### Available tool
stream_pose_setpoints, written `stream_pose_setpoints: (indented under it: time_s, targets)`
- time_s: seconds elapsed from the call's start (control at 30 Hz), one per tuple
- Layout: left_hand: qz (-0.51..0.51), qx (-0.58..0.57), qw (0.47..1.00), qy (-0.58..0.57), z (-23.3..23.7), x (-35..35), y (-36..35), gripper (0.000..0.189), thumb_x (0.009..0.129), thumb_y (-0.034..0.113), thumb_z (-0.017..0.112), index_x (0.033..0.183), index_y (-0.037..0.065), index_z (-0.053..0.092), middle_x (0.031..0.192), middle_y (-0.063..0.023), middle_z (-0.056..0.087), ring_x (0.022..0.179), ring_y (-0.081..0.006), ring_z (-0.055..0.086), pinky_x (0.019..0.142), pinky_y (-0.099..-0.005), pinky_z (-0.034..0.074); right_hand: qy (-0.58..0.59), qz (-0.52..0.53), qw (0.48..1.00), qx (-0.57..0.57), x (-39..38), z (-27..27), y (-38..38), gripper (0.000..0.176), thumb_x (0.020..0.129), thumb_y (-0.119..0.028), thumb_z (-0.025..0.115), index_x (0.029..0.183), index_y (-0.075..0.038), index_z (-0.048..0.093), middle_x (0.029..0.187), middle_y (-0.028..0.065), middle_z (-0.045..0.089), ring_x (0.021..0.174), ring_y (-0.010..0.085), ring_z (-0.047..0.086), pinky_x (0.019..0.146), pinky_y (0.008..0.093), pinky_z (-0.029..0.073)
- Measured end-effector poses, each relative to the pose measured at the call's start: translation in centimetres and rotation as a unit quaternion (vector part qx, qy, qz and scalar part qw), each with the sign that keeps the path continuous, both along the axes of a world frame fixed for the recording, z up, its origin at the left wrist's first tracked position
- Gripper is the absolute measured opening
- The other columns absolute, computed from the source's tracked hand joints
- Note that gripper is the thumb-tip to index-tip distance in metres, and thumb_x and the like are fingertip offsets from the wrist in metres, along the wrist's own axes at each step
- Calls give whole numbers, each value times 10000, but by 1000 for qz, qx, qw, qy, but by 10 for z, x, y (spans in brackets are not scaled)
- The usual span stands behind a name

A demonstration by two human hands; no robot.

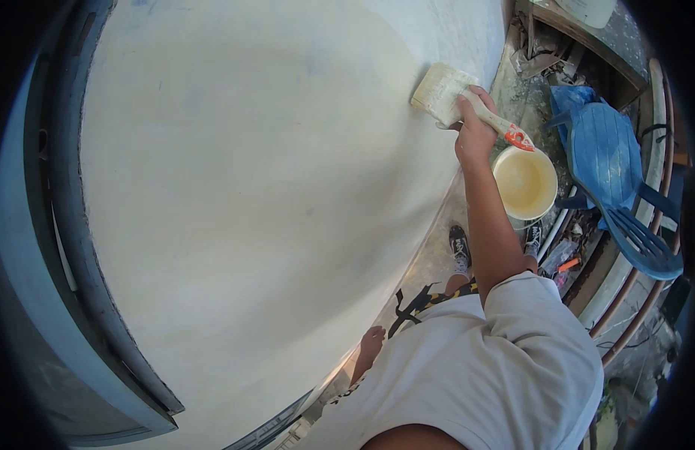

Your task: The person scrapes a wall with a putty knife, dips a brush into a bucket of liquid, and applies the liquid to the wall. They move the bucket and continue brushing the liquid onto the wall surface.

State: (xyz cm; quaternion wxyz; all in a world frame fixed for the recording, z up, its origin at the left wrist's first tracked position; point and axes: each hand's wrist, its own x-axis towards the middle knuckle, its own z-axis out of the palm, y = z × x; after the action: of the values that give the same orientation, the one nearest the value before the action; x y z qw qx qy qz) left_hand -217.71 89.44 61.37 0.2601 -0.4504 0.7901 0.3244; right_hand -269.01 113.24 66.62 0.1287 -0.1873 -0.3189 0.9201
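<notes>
My right hand point(476, 129) grips a wide paintbrush point(446, 88) by its pale handle, which ends in an orange-red patch. Its bristles, coated in off-white paint, lie against the pale wall point(250, 172) near the wall's right side. Just below the brush handle stands a cream bucket point(525, 184) with pale yellow paint inside. My left hand point(372, 342) hangs low beside the wall's lower edge, fingers curled in, with no object showing in it.
A blue plastic chair point(606, 154) lies tipped to the right of the bucket, by brown rails point(634, 289). Debris and a white pipe point(555, 234) lie on the floor near my shoes point(459, 246). A blue-grey frame point(58, 187) borders the wall on the left.
</notes>
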Motion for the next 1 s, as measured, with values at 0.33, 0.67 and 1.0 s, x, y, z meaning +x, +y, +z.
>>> stream_pose_setpoints:
  time_s: [0.33,0.67,1.0]
  targets:
    - [-53,6,998,-39,-9,17,-15,373,845,273,585,1097,-2,598,967,-135,657,774,-213,640,691,-323,493,59,-12,976,211,-33,9,-18,259,791,-63,653,1040,-44,582,902,50,576,763,109,560,578,254,515]
    - [1,8,1000,-7,5,-14,4,347,843,259,600,1109,37,601,970,-104,658,763,-155,620,631,-280,488,-86,32,990,108,-8,-74,-9,243,800,-47,630,1038,-49,582,873,59,597,755,99,564,498,249,507]
    - [-27,3,999,-33,2,8,-2,349,841,265,604,1105,37,604,994,-108,657,815,-164,630,671,-286,485,74,51,995,-49,-4,15,6,268,801,-59,634,1059,-57,559,919,59,572,778,129,589,493,273,532]
